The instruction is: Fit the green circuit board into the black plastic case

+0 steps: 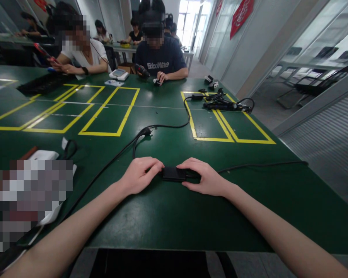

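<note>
A flat black power adapter [174, 174] lies on the green table in front of me, with a cord [249, 165] running off to the right from its right side. My left hand [142, 173] is at the adapter's left end, its fingers and thumb closed together against that edge. My right hand [204, 177] grips the right end, thumb at the near edge and fingers at the far one. Beyond my left hand lies a black plug [146, 131] with its prongs pointing right; its cable passes behind the hand, so where it ends there is hidden.
Yellow tape [124, 122] marks rectangles on the table [168, 227]. A bundle of black cables [220, 102] lies at the far right. To my left is a partly blurred white object [43, 155]. Across the table, one person holds a drill [142, 70]; another sits left.
</note>
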The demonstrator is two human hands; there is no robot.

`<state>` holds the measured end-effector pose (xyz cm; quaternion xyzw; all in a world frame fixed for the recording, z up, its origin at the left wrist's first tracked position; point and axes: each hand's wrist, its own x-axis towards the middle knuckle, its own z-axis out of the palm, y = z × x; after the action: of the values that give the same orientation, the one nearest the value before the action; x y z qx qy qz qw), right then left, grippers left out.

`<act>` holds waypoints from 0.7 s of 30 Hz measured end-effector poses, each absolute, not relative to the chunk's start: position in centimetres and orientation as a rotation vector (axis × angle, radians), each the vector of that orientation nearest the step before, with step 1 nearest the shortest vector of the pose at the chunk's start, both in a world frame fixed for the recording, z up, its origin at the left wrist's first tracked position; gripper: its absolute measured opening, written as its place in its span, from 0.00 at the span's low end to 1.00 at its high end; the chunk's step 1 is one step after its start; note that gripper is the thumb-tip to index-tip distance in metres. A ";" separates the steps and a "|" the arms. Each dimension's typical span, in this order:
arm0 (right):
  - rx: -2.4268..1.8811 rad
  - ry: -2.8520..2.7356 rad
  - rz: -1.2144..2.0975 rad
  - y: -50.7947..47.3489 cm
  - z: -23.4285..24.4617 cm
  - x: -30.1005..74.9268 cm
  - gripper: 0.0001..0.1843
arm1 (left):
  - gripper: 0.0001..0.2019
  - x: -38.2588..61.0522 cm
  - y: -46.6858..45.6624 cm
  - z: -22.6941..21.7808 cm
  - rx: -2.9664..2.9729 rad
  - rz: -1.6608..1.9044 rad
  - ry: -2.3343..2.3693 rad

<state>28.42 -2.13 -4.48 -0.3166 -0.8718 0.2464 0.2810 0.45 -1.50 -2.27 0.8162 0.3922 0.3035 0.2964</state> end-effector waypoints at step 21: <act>-0.883 -2.478 0.230 -2.7 -4.3 27.6 0.21 | 0.14 1.2 -1.4 -3.1 2.508 0.615 0.941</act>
<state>27.62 -2.67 -4.32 -0.3238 -0.9092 0.0844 0.2478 1.20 -1.44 -3.15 0.8950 0.3358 0.2194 0.1954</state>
